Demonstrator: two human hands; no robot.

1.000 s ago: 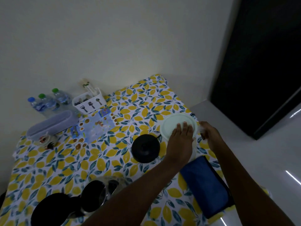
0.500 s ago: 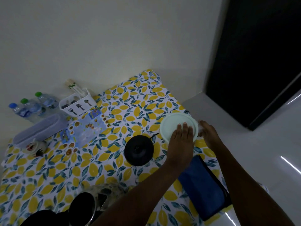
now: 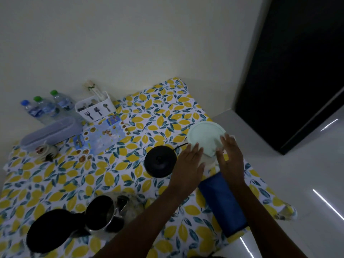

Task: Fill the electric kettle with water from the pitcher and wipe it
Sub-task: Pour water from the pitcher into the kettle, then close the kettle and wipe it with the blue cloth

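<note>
The clear pitcher (image 3: 209, 162) with a pale green round lid (image 3: 203, 135) stands near the table's right edge. My left hand (image 3: 189, 162) presses flat against the pitcher's left side, just under the lid. My right hand (image 3: 230, 155) is on the lid's near right rim, fingers spread, thumb at a small tab. The steel electric kettle (image 3: 100, 215) sits at the front left with its black lid (image 3: 46, 232) swung open. Its round black base (image 3: 160, 161) with a cord lies just left of my left hand. A folded blue cloth (image 3: 221, 203) lies below the pitcher, partly under my right forearm.
A lemon-print cloth covers the table (image 3: 55, 183). At the back left stand three water bottles (image 3: 44, 108), a white cutlery holder (image 3: 95, 108), a long plastic box (image 3: 50, 132) and a blue placemat (image 3: 100, 136). White floor (image 3: 307, 183) and a dark door (image 3: 297, 62) are at the right.
My left hand has slid off the top of the lid down to the pitcher's left side. My right hand has come up from the pitcher's right side onto the lid's rim. The view shifted slightly.
</note>
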